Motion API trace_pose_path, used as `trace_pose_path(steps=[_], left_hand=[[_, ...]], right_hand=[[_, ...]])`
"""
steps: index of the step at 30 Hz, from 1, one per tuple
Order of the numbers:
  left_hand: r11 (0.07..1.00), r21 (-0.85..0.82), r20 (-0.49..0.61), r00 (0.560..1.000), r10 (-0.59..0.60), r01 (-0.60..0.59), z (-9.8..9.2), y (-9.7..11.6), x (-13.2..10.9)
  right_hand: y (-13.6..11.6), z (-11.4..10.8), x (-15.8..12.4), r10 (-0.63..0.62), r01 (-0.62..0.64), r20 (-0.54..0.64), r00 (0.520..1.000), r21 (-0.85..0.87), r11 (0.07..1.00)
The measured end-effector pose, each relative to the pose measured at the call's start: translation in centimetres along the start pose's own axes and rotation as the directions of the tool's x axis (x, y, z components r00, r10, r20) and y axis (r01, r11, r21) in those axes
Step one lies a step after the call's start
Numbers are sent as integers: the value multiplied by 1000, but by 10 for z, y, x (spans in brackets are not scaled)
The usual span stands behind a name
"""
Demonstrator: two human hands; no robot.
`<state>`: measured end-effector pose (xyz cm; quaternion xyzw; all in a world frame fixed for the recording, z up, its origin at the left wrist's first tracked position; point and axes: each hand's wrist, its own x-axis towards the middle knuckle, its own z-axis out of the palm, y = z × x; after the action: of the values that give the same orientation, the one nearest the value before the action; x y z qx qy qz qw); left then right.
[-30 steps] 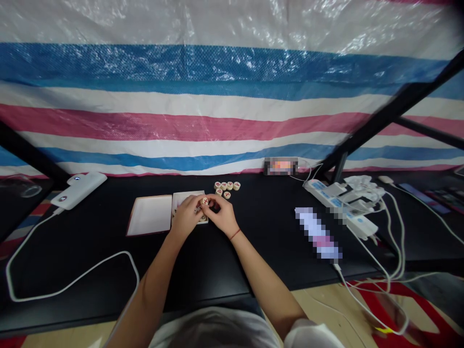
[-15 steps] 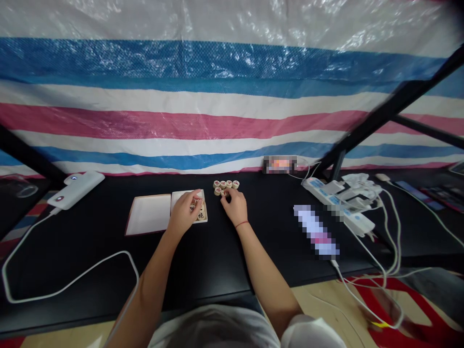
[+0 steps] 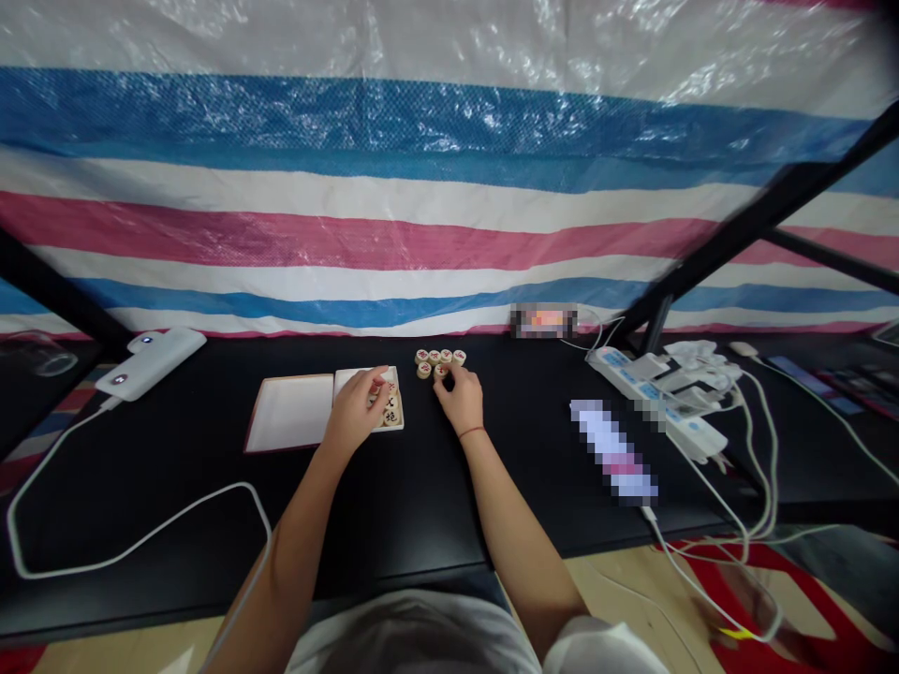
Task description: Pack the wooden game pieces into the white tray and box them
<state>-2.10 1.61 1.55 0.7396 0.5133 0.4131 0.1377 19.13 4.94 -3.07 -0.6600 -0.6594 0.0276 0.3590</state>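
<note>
The right hand (image 3: pixel 460 398) was curled, fingertips laid on a chess piece (image 3: pixel 440 371) just right of the box (image 3: pixel 394 418), any pinch untellable; the left hand (image 3: pixel 357 409) was rested half-open on that box.

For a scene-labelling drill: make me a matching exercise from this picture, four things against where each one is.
1 left hand
2 right hand
3 power bank
4 power strip

A right side of the table
B at the loose round pieces
C left end of the table
D on the small box

Pairs: 1-D, 2-B, 3-C, 4-A
</note>
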Motion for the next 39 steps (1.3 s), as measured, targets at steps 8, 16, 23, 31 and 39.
trace_pose_path(steps=[8, 16, 23, 31, 39], left_hand=[[999, 31, -35, 999, -9, 10, -1, -7, 1], [997, 71, -70, 997, -24, 29, -5, -14, 2], [982, 183, -29, 998, -47, 52, 0, -18, 2], [861, 464, -79, 978, -193, 207, -6, -9, 1], [804, 567, 4, 975, -220, 180, 8, -2, 2]], right_hand=[[0, 4, 2, -12, 12, 2, 1000, 9, 1000], [-2, 4, 3, 11, -11, 28, 1000, -1, 1000], [-12, -6, -1, -20, 27, -90, 996, 83, 996], [-48, -6, -16, -133, 86, 120, 984, 334, 939], [-61, 0, -19, -148, 69, 201, 968, 354, 933]])
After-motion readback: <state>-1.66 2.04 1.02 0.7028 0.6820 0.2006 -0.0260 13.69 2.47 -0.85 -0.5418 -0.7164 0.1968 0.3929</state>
